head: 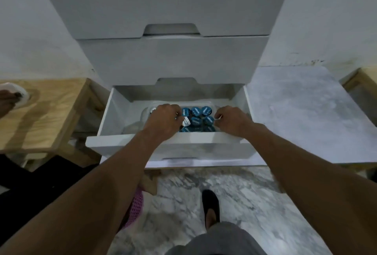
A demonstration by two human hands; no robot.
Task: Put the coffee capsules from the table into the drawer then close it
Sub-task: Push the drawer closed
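Progress: we have the capsules (196, 119) inside the open drawer (114, 115), in a clear tray (146, 111) near its middle; closing the drawer is left.
Hands: our left hand (163, 121) and right hand (232, 121) curl on the tray's rim, one on either side.
Surroundings: wooden table (44, 115) stands at left; our arms cross the drawer's front edge.

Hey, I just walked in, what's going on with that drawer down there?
A person is bent over the open bottom drawer of a white cabinet. Their left hand and right hand each hold a side of a clear tray packed with blue-topped coffee capsules, low inside the drawer. The drawer is pulled out and not yet closed. A wooden table stands to the left.
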